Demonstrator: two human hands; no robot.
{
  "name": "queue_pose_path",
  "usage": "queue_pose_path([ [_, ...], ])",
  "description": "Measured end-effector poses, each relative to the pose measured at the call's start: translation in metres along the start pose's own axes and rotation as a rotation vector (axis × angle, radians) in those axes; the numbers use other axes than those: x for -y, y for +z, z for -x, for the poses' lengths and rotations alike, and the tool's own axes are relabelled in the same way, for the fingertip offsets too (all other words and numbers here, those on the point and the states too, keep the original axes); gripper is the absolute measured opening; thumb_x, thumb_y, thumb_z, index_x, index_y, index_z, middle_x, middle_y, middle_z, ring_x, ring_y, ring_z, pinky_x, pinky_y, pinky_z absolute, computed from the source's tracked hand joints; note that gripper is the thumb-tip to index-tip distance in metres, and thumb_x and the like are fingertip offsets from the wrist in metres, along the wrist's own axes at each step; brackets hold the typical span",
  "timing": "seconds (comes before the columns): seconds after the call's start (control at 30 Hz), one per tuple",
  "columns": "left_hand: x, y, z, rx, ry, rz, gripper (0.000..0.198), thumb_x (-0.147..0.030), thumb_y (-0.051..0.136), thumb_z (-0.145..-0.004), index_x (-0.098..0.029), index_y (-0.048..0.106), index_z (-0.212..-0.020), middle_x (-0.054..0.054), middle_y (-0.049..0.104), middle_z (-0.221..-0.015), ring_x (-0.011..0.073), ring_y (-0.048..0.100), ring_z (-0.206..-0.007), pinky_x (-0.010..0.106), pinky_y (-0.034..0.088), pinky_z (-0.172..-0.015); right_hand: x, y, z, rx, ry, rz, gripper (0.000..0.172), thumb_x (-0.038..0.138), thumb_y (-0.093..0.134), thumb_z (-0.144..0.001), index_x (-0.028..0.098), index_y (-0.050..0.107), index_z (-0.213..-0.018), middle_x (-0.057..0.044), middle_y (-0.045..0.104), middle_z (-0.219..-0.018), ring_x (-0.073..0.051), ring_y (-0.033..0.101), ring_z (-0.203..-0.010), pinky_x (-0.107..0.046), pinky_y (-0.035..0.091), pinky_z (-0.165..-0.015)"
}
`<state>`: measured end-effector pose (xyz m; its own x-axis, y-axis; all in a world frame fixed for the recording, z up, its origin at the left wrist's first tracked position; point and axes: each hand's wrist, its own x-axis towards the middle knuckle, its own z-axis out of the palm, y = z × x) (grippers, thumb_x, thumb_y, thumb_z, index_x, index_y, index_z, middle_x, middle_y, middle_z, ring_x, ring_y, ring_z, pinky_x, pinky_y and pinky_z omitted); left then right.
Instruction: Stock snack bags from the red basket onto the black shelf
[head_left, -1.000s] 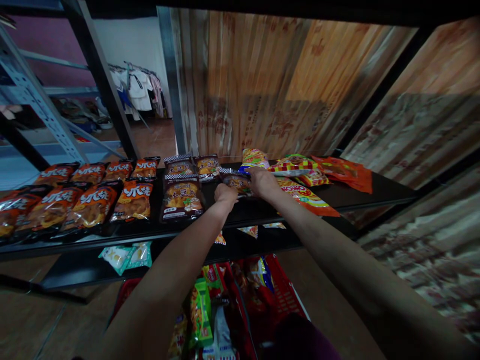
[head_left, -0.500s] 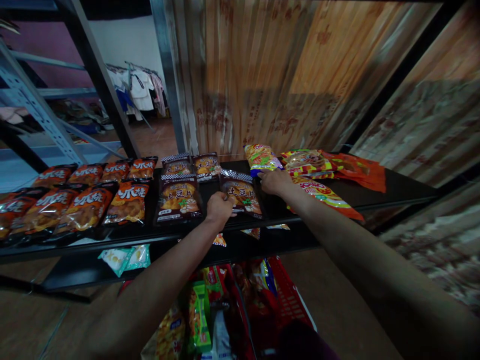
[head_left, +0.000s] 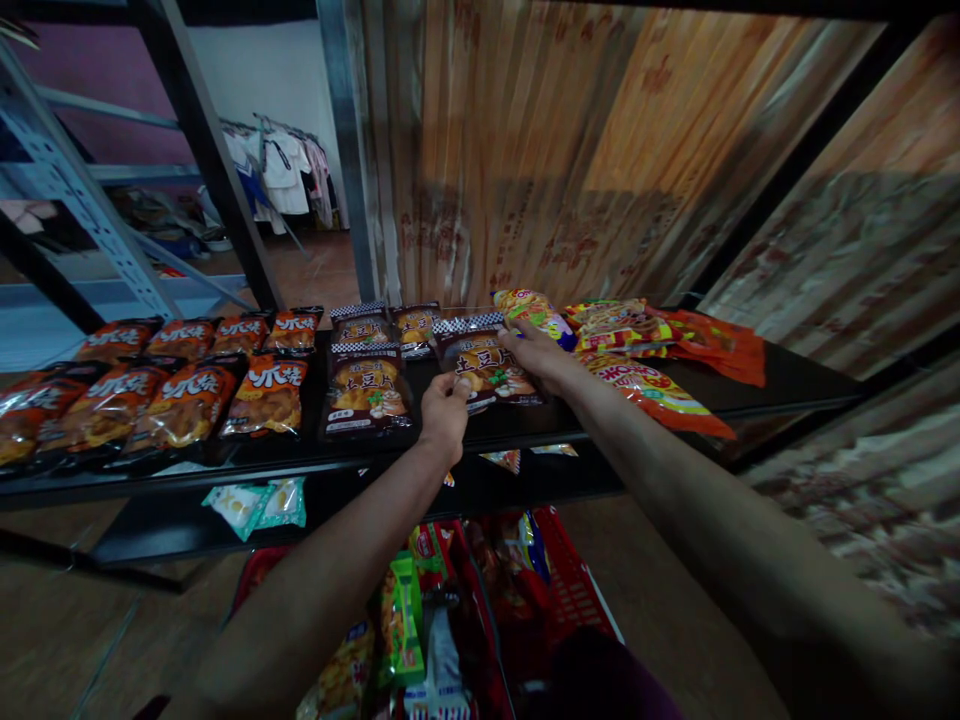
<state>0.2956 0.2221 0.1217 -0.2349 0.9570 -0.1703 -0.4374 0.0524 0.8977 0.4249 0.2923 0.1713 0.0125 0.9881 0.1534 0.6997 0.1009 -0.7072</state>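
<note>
My left hand [head_left: 446, 410] pinches the lower left edge of a dark brown bag of potato chips [head_left: 487, 362]. At that bag's upper right corner, my right hand [head_left: 534, 352] has its fingers closed on the edge. The bag sits slightly turned at the shelf's middle. To its left lies a matching bag of potato chips [head_left: 367, 388], with two more brown bags [head_left: 416, 325] behind. A yellow and purple snack bag [head_left: 525, 305] is just beyond my right hand, partly covered by it.
Orange snack bags [head_left: 266, 392] stand in two rows on the left of the black shelf [head_left: 795, 385]. Yellow and red packets [head_left: 622, 325] and orange packets [head_left: 724, 345] lie at right. Below are green packets [head_left: 259, 505] on a lower shelf and a red basket [head_left: 592, 600] holding snacks.
My right hand has shifted from beside the yellow and purple bag onto the potato chip bag's upper corner. The bag has turned and moved slightly back, with my left hand still at its edge.
</note>
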Motion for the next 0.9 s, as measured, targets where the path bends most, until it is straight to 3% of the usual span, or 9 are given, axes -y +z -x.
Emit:
queue_pose_path([
  [0.1,0.001,-0.002,0.003,0.016,0.024,-0.015,0.004,-0.013,0.057,-0.081,-0.016,0.055,-0.079,-0.001,0.061,-0.076,0.0088,0.058,-0.068,0.029,0.049,-0.08,-0.005,-0.001,0.023,0.102,0.178,-0.451,0.051,0.029,0.055,-0.087,0.025,0.043,-0.136,-0.009,0.065,-0.119,-0.019,0.068,-0.092,-0.033,0.057,-0.08],
  [0.23,0.005,-0.005,0.009,0.039,0.011,-0.158,0.01,-0.016,0.065,-0.076,-0.016,0.058,-0.084,0.001,0.063,-0.077,0.0113,0.059,-0.07,0.028,0.047,-0.079,-0.016,-0.007,0.046,0.164,0.281,-0.686,0.059,0.014,0.059,-0.082,0.023,0.04,-0.137,-0.007,0.069,-0.107,-0.017,0.07,-0.077,-0.03,0.06,-0.068],
  [0.4,0.003,-0.007,0.009,0.024,0.007,-0.176,0.014,-0.031,0.058,-0.082,-0.017,0.061,-0.084,0.004,0.068,-0.085,0.0144,0.062,-0.079,0.026,0.048,-0.076,-0.018,-0.008,0.054,0.109,0.318,-0.75,0.058,0.009,0.055,-0.081,0.02,0.041,-0.136,-0.007,0.07,-0.106,-0.016,0.07,-0.077,-0.027,0.06,-0.068],
  [0.6,-0.015,-0.011,0.012,0.017,-0.047,-0.081,0.012,-0.028,0.055,-0.084,-0.018,0.061,-0.082,-0.002,0.062,-0.067,0.0097,0.056,-0.057,0.02,0.045,-0.057,-0.014,-0.003,0.058,0.138,0.253,-0.73,0.056,0.012,0.055,-0.083,0.022,0.042,-0.136,-0.004,0.073,-0.096,-0.016,0.07,-0.077,-0.031,0.059,-0.073],
  [0.73,-0.022,-0.016,0.017,-0.023,-0.096,-0.013,0.013,-0.021,0.051,-0.085,-0.017,0.058,-0.075,-0.002,0.06,-0.063,0.0082,0.056,-0.053,0.018,0.043,-0.054,-0.013,0.001,0.06,0.138,0.263,-0.785,0.054,0.012,0.057,-0.082,0.023,0.045,-0.133,-0.002,0.073,-0.091,-0.015,0.069,-0.074,-0.031,0.059,-0.072],
  [0.8,-0.024,-0.018,0.018,-0.053,-0.093,-0.003,0.016,-0.019,0.048,-0.086,-0.017,0.056,-0.072,-0.002,0.059,-0.061,0.0083,0.056,-0.052,0.019,0.044,-0.054,-0.01,0.001,0.063,0.161,0.272,-0.834,0.045,0.012,0.057,-0.083,0.023,0.051,-0.126,-0.001,0.073,-0.088,-0.014,0.069,-0.071,-0.028,0.059,-0.071],
  [0.9,-0.026,-0.018,0.017,-0.093,-0.074,0.001,0.019,-0.017,0.044,-0.087,-0.017,0.054,-0.071,-0.004,0.056,-0.058,0.0081,0.055,-0.05,0.021,0.046,-0.057,-0.008,-0.002,0.072,0.268,0.313,-0.848,0.018,0.014,0.057,-0.084,0.02,0.062,-0.1,-0.002,0.071,-0.08,-0.012,0.066,-0.066,-0.024,0.058,-0.065],
])
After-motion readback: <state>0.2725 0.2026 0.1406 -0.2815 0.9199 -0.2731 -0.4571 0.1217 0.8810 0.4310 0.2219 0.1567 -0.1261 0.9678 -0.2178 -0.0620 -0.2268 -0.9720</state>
